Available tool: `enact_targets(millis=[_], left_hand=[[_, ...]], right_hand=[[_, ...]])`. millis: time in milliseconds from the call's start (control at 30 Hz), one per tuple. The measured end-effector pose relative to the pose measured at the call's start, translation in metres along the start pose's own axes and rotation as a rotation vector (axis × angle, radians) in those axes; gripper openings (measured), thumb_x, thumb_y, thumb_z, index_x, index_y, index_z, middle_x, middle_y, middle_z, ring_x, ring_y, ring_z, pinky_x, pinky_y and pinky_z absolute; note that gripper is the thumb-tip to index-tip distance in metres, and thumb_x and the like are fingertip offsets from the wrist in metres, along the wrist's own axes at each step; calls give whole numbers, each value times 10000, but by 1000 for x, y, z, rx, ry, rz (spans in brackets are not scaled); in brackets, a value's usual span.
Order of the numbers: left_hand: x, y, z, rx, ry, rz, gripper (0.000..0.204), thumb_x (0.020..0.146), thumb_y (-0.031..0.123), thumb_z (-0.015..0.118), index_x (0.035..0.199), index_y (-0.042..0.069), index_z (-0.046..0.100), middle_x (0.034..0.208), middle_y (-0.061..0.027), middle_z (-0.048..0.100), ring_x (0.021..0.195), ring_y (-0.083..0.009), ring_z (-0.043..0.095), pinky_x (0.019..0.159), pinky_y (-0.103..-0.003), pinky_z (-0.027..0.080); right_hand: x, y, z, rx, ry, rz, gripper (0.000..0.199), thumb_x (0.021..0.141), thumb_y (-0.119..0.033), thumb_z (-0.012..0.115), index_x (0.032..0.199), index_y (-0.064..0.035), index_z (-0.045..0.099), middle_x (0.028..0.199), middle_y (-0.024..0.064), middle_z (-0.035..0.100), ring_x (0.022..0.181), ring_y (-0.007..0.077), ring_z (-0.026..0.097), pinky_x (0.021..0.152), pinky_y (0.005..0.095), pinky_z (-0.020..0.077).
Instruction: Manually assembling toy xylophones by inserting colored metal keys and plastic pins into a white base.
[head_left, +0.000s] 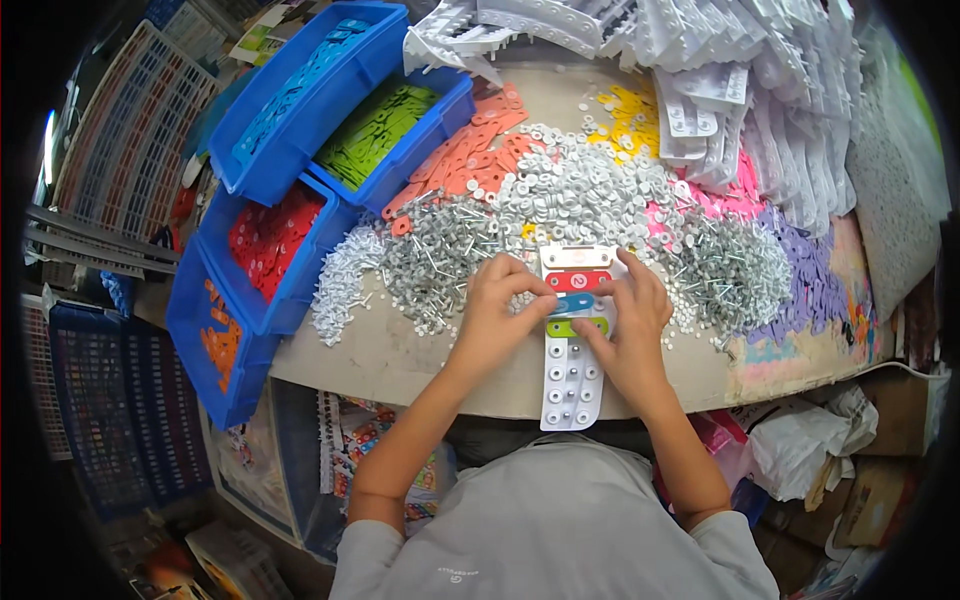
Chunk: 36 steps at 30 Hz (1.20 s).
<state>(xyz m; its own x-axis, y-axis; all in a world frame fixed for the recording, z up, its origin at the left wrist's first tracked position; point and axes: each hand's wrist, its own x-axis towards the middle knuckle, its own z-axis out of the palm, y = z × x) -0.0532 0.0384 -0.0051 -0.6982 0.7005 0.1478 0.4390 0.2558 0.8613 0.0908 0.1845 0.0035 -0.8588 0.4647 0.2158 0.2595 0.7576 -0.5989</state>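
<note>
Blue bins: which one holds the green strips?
The bin farthest right of the four, next to the orange strips loose on the table. The bin behind it holds light blue strips, the one nearer holds red, the nearest orange.

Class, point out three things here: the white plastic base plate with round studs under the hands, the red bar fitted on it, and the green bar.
White studded plastic base plate (571, 385): head view, bare lower half.
Red bar (577, 281): head view, middle.
Green bar (566, 327): head view, left part.

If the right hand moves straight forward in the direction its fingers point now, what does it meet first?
The right hand points up and left across the white base plate. Past the red strip, it would probably first meet the pile of white washers, though depth is unclear.
</note>
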Motion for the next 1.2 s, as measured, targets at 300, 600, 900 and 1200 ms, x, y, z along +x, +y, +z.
enact_targets(millis=[300, 600, 900, 1200], left_hand=[[9, 1, 32, 161, 18, 94, 163, 733, 207, 838, 812, 114, 730, 936, -26, 561, 999, -219, 533, 925, -389, 333], [13, -2, 25, 156, -26, 107, 159, 740, 211, 833, 822, 132, 721, 954, -21, 568, 1023, -220, 531, 922, -383, 327], [68, -10, -18, 130, 175, 76, 155, 836, 194, 771, 893, 59, 719, 916, -80, 693, 796, -244, 653, 727, -392, 491], [133, -46, -92, 868, -135, -74, 222, 838, 250, 746, 874, 35, 708, 905, -128, 724, 860, -328, 691, 732, -440, 527]], right_hand=[[-7, 4, 7, -1, 59, 74, 643, 727, -238, 857, 1244, -49, 526, 1540, 176, 391, 1411, 375, 332, 1145, 506, 206], [-7, 3, 6, 19, 48, 81, 626, 716, -204, 861, 1228, -45, 537, 1523, 166, 418, 1395, 364, 355, 1142, 497, 218], [-4, 1, 3, 1, 64, 71, 569, 729, -197, 853, 1197, -55, 561, 1471, 162, 465, 1362, 364, 389, 1129, 487, 237], [90, 27, -21, -2, 197, -226, 173, 892, -34, 670, 1060, 4, 670, 982, 186, 677, 940, 374, 637, 845, 430, 495]])
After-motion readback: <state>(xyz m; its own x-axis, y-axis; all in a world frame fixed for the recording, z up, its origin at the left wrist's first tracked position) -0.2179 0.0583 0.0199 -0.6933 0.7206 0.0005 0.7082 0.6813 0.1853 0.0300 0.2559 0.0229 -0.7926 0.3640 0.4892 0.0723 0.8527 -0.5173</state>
